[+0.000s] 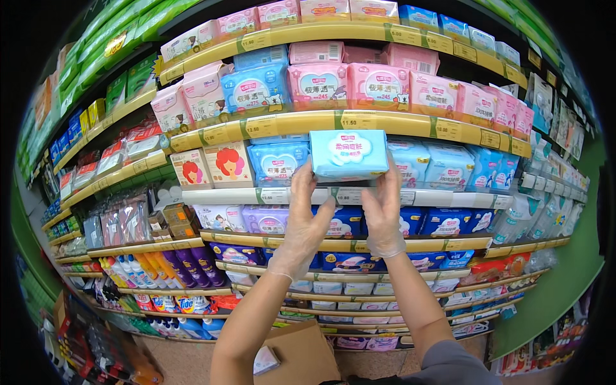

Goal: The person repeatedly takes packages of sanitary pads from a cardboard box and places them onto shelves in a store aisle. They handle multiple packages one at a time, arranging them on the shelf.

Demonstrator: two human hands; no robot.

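A light-blue soft pack of sanitary pads (349,155) is held level between both hands, in front of a shelf row of similar packs. My left hand (306,211), in a thin clear glove, grips its left end. At its right end is my right hand (386,207), gloved the same way. To the left of the held pack stands a blue pack (279,163); light-blue packs (450,162) stand to the right. Pink packs (378,85) line the shelf above, and dark-blue packs (445,221) fill the one below.
A white shelf edge (462,198) with price tags runs behind the hands. An open cardboard box (303,351) sits on the floor below, with a small white pack (264,360) at its left. Bottles (192,267) stand on the lower left shelves. A green panel (544,308) is at the right.
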